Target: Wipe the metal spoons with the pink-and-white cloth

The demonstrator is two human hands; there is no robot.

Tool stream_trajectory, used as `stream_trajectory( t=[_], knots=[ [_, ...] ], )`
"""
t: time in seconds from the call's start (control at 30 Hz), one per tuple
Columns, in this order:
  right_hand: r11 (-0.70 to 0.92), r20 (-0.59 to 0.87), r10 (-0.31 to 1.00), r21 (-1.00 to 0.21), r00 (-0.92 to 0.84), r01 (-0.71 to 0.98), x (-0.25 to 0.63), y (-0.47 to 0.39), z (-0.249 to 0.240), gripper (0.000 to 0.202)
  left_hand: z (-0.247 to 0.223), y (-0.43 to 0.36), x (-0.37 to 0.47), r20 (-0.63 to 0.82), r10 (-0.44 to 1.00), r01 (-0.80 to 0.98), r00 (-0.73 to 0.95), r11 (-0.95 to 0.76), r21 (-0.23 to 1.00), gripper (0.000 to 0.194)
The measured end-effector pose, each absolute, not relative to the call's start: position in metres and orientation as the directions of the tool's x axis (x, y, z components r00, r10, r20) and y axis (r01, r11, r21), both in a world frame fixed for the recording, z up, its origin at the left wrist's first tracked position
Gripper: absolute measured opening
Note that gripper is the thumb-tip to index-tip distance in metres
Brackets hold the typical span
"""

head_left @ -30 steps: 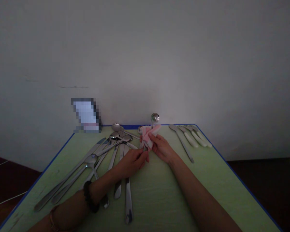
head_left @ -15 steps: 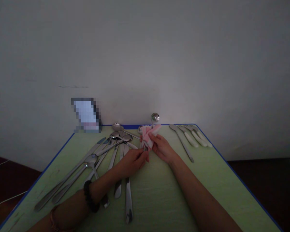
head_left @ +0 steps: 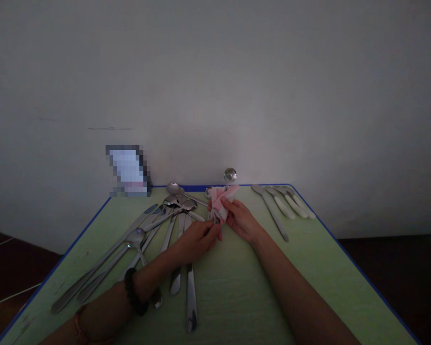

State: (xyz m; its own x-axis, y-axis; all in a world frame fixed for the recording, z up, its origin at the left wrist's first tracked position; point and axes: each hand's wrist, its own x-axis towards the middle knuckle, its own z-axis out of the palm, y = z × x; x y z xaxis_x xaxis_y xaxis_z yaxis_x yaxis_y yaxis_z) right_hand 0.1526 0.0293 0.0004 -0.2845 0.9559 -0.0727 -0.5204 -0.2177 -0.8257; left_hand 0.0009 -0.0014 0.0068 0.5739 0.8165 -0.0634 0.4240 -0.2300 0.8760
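A pink-and-white cloth [head_left: 220, 203] is wrapped round the handle of a shiny metal spoon [head_left: 230, 175], whose round bowl sticks up above it at the table's far edge. My right hand [head_left: 240, 220] is closed on the cloth, thumb on top. Just below, my left hand [head_left: 197, 240] pinches at the spoon's lower end; the handle itself is mostly hidden by cloth and fingers. Left of the cloth, several metal spoons [head_left: 189, 205] and long-handled table knives [head_left: 104, 261] lie in a loose pile, partly under my left forearm.
At the table's right lie a long metal spoon [head_left: 271, 213] and several white-handled forks [head_left: 285, 203]. A blurred device with a lit screen [head_left: 127, 170] leans at the back left. The green table [head_left: 244, 297] has a blue edge and meets a grey wall [head_left: 215, 86].
Almost nothing differs. Both hands, the cloth and the spoon keep their places, with only a very slight shift of the fingers at the cloth's lower edge.
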Motion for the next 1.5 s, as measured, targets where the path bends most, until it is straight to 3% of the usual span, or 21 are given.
stream_trajectory(
  t=[1.5],
  knots=[
    [-0.217, -0.077, 0.957, -0.831, -0.281, -0.511, 0.1528, 0.0307, -0.0026, 0.026, 0.0085, -0.0008, 0.0019, -0.067, 0.820, 0.445, 0.568, -0.238, 0.863, 0.035]
  ],
)
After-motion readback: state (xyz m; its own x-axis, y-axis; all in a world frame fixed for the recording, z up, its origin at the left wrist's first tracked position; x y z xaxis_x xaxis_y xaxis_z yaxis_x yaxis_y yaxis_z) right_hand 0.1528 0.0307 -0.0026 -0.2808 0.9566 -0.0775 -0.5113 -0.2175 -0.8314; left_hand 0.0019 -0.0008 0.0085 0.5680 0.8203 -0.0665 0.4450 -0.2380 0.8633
